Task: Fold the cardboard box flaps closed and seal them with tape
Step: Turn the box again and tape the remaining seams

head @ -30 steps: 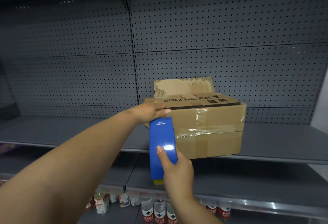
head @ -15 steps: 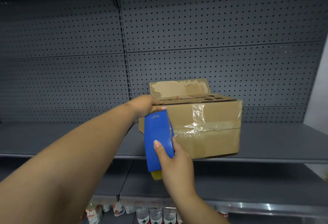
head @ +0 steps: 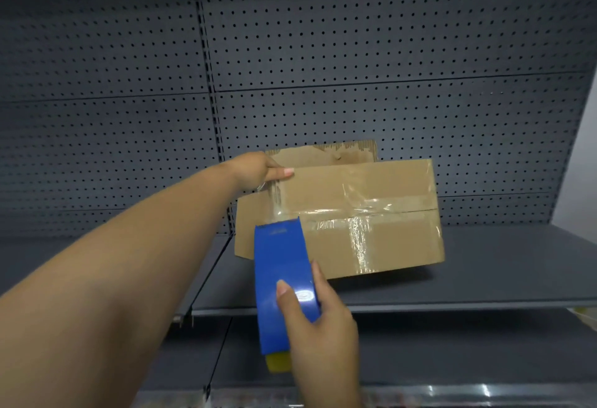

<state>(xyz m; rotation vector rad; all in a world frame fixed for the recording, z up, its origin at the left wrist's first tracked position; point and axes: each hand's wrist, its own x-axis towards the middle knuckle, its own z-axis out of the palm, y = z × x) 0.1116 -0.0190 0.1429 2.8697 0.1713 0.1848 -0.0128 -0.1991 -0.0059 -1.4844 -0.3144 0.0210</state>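
Note:
A brown cardboard box [head: 387,236] rests tilted on the grey shelf, its near face crossed by shiny clear tape. One torn flap [head: 323,153] stands up at the back. My left hand [head: 258,171] grips the box's upper left corner and pins the end of a clear tape strip [head: 278,204] there. The strip runs down to a blue tape dispenser [head: 284,281], which my right hand [head: 318,323] holds below and in front of the box.
The grey metal shelf [head: 500,265] carries the box, with a perforated back panel [head: 355,52] behind it. A lower shelf [head: 452,352] lies beneath. A vertical upright [head: 210,84] divides the shelving bays on the left.
The box has tipped toward me, so its taped face now shows. The dispenser has pulled down and away from the top corner, drawing out a strip of tape. My left hand stayed on the corner.

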